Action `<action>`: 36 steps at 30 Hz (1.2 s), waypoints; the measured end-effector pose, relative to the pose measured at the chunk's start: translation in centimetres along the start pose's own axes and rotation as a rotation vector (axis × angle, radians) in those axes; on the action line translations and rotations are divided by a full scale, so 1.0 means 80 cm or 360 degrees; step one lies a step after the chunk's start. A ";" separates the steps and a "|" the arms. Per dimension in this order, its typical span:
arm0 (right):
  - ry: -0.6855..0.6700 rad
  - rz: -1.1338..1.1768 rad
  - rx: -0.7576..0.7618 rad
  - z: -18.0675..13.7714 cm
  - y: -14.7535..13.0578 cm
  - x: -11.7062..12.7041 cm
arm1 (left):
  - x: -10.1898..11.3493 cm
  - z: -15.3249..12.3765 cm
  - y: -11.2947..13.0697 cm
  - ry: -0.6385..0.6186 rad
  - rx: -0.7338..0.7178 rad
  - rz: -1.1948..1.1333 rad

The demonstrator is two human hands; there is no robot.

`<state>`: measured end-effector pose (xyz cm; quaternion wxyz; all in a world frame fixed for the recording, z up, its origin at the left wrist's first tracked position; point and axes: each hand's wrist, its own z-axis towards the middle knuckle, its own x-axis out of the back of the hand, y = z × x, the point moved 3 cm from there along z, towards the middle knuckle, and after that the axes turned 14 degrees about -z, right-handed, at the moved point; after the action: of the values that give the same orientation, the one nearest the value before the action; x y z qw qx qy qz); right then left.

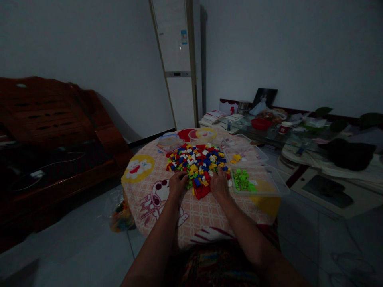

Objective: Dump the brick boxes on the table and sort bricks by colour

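A heap of toy building bricks in red, blue, yellow, white and green lies on a round table with a patterned cloth. At the heap's near left edge is my left hand, its fingers curled in beside some green bricks. My right hand reaches to the near right side of the heap, fingers bent down among the bricks. What either hand pinches is too small and dark to make out. Just right of it, a clear plastic box holds green bricks.
Behind that box, another clear container holds a few yellow bricks. More clear containers stand toward the back. A wooden bench is at left, a glass-topped cabinet at right. A bag of colourful things sits on the floor.
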<state>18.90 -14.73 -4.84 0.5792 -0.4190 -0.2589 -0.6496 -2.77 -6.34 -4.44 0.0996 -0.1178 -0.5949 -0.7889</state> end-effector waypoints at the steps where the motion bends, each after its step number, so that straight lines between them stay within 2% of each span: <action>1: 0.0001 -0.0001 -0.0010 0.000 0.000 0.001 | 0.000 0.000 0.001 -0.0001 -0.0007 0.0007; 5: 0.0028 -0.0026 -0.0069 0.002 -0.003 0.005 | 0.002 0.000 0.005 0.0001 -0.0044 0.0044; 12: -0.0085 -0.0073 -0.0115 0.004 -0.003 0.008 | 0.003 -0.001 0.003 0.0003 -0.0030 0.0041; 20: 0.0080 -0.0009 -0.0003 -0.003 -0.002 0.026 | 0.002 -0.002 0.009 -0.0015 -0.0007 0.0005; 24: 0.0293 0.0098 0.0019 -0.008 0.001 0.045 | 0.002 -0.001 0.007 -0.0011 0.0019 -0.0013; 27: 0.0396 0.0158 -0.0020 -0.009 0.014 0.061 | 0.002 -0.001 0.005 -0.0010 -0.0003 0.0025; 33: 0.0558 0.0044 -0.0207 -0.002 0.072 0.098 | 0.001 0.000 0.008 0.0019 -0.0014 0.0078; 36: 0.0586 0.0081 -0.0223 -0.001 0.076 0.101 | 0.001 -0.001 0.010 0.0037 -0.0028 0.0099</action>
<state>24.94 -20.34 1.05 0.6024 -0.3390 -0.0920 -0.7168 -2.59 -6.62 -3.67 0.1299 -0.1278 -0.5828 -0.7919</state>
